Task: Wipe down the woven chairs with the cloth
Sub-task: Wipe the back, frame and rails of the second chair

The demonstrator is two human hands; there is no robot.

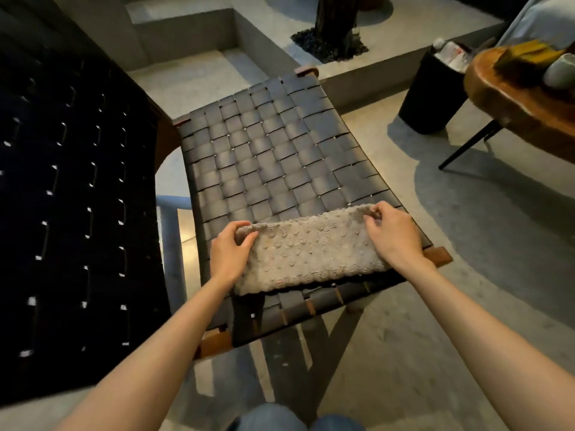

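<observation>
Grey cloth (306,253) is lying folded on the woven chair (267,150) seat's near edge, spanning between both hands. Left hand (228,251) is pinching its left corner; right hand (393,233) is pinching its right corner. Second woven chair (71,181) is standing left of the left hand.

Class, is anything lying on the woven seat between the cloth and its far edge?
Nothing visible. The left hand and right hand grip the cloth at the near edge; the woven seat beyond shows only straps.
</observation>
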